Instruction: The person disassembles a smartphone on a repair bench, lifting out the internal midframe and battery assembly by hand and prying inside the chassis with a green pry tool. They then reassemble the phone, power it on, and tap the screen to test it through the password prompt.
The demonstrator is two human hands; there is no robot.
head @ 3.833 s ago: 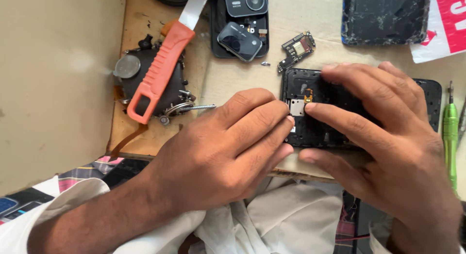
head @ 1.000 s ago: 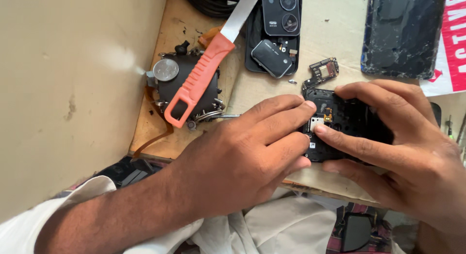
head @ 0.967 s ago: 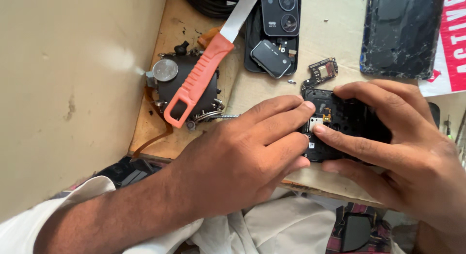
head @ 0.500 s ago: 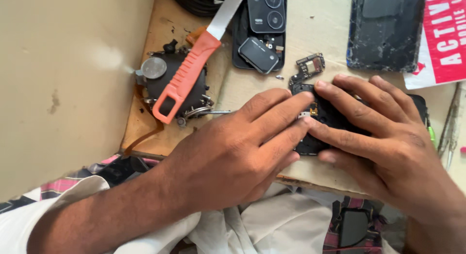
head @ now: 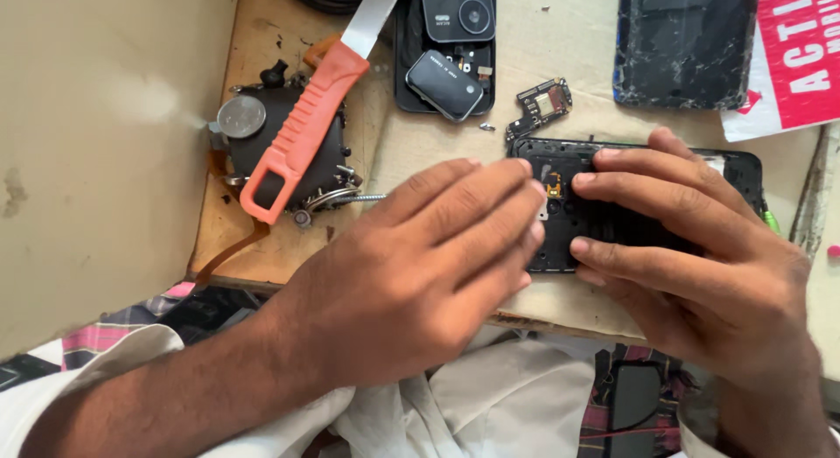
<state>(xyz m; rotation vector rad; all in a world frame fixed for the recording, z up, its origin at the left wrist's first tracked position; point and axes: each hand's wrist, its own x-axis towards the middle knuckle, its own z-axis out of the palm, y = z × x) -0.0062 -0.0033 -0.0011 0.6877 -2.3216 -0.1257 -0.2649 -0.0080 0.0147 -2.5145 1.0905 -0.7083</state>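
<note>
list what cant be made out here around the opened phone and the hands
Head view only:
- Opened black phone body: its middle is covered by the right hand; the left hand hides its left edge.
- Whether the fingertips pinch a small part: hidden.
- Orange-handled flat tool: blade cut off by the top edge.
- Cracked dark screen panel: top cut off.

Worn wooden worktop [head: 289, 248], plain beige wall [head: 96, 160] at left, soft daylight

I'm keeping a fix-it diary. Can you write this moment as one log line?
left hand: fingertips on opened black phone | right hand: fingers pressing across phone | nearby: small circuit board, orange-handled tool
</note>
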